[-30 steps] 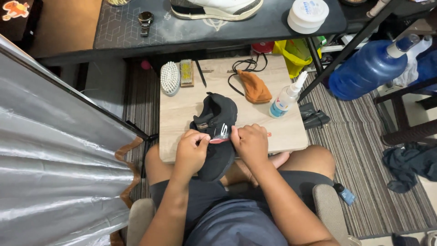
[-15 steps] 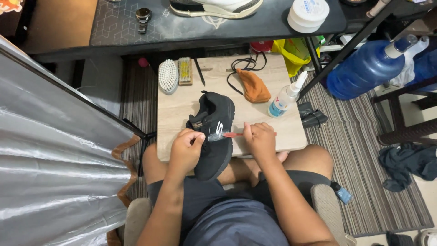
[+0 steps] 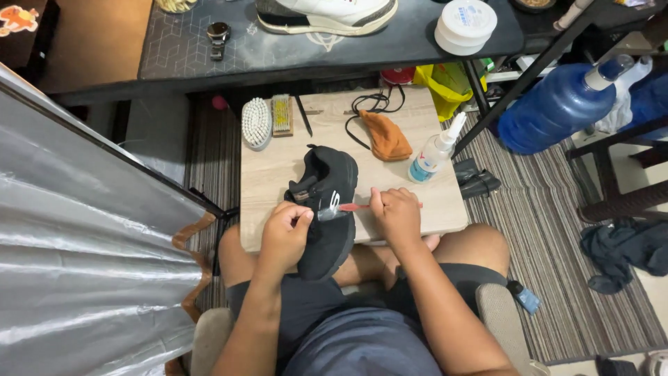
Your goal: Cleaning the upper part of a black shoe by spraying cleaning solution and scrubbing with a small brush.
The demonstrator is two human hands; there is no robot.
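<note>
A black sneaker (image 3: pixel 332 202) lies on a small wooden table (image 3: pixel 278 167), its heel hanging over the near edge above my lap. My left hand (image 3: pixel 285 233) holds the sneaker's side and pinches a small clear wrapper or cap. My right hand (image 3: pixel 396 212) grips a thin red-handled tool (image 3: pixel 355 206) whose tip points left toward the wrapper at the shoe's side.
On the table lie a white brush (image 3: pixel 257 122), a small wooden brush (image 3: pixel 281 115), a black lace (image 3: pixel 369 104), an orange cloth (image 3: pixel 386 136) and a spray bottle (image 3: pixel 435 153). A dark desk (image 3: pixel 181 49) beyond holds a white sneaker (image 3: pixel 327 14), watch and tub. A blue water jug (image 3: pixel 557 108) stands right.
My hands, which were close together over the shoe, have drawn apart. The red-handled tool has come out of its clear wrapper toward the right. The shoe stays put.
</note>
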